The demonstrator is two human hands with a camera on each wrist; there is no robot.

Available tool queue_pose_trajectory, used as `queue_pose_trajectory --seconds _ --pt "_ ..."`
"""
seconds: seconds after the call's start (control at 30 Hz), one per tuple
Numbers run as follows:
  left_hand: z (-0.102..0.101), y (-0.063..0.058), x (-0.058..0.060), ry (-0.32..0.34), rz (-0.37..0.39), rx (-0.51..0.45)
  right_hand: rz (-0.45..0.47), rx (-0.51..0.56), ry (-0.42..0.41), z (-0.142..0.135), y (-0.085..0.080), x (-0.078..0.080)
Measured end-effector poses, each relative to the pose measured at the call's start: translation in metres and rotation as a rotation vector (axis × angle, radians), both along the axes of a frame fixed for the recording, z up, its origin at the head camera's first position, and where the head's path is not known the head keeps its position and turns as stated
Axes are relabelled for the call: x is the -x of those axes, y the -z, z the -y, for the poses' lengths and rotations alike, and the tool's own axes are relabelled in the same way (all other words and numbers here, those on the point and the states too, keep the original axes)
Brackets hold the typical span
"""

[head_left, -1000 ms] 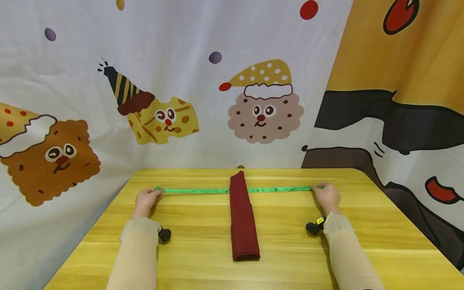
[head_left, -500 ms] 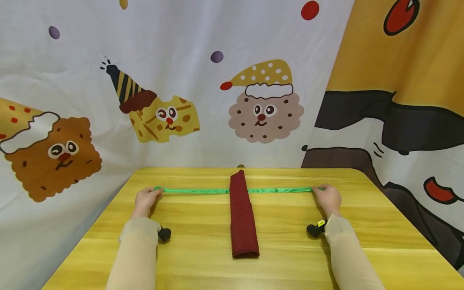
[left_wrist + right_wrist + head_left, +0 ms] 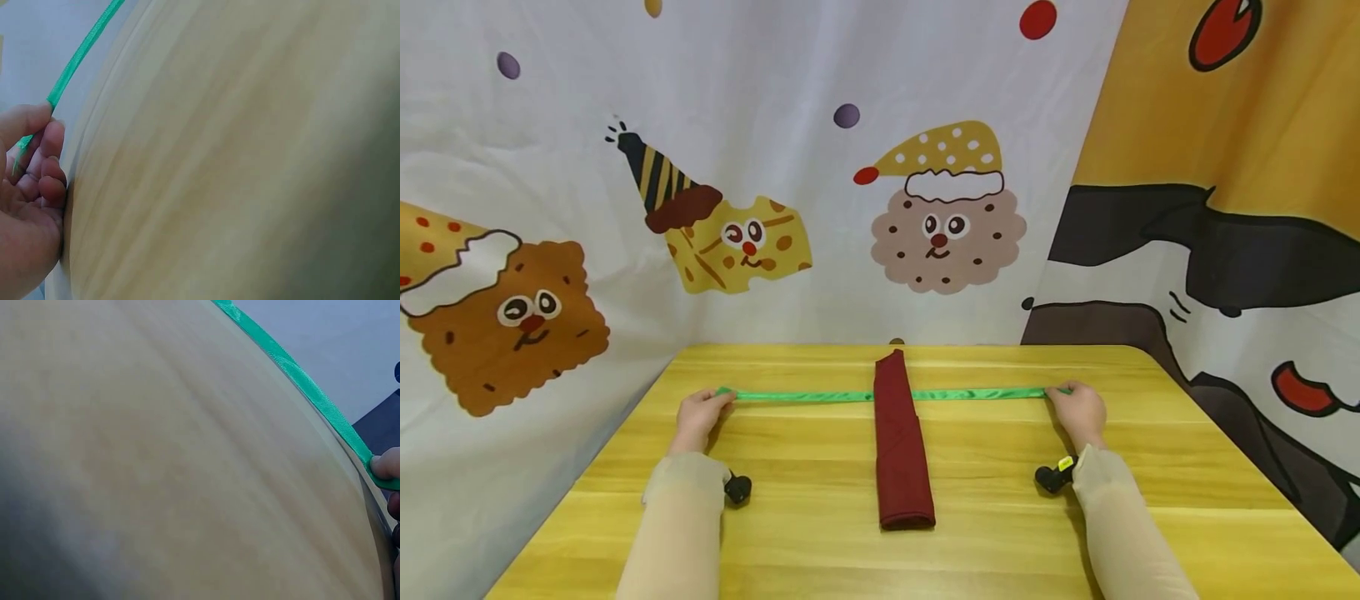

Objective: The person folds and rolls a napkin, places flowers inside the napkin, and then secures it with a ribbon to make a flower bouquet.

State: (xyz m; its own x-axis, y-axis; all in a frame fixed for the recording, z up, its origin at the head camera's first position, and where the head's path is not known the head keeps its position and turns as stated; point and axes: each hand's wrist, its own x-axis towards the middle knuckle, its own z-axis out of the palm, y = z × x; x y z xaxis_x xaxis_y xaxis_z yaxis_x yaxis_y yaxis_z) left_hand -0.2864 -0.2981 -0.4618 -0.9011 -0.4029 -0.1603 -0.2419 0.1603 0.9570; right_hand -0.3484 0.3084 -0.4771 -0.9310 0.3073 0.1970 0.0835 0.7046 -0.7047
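Observation:
A green satin ribbon (image 3: 805, 397) stretches left to right across the far part of the table. A long, narrow folded dark red cloth (image 3: 901, 450) lies over its middle and hides that stretch. My left hand (image 3: 702, 412) pinches the ribbon's left end between thumb and index finger. In the left wrist view, a short frayed tail pokes out below the thumb of that hand (image 3: 31, 181). The right end is pinched by my right hand (image 3: 1078, 410). Only the thumb and part of the fingers of this hand (image 3: 389, 465) show in the right wrist view.
The wooden table (image 3: 790, 533) has its far edge against a white curtain (image 3: 820, 308) printed with cartoon snacks. A black wrist camera (image 3: 737, 488) is worn on the left arm, another black camera (image 3: 1054, 477) on the right.
Both hands keep their pinch on the ribbon and stay almost still. The ribbon and the red cloth keep their places, while the whole head view shifts very slightly.

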Motion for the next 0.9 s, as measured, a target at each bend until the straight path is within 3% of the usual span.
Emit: queue_pose_trajectory --seconds 0.37,0.9 --pt "-0.009 -0.005 -0.004 -0.024 -0.02 -0.008 -0.02 0.001 0.027 -0.005 0.001 -0.009" --pt "-0.004 -0.001 -0.011 -0.039 -0.023 -0.027 -0.014 0.02 0.044 -0.002 -0.001 -0.016"
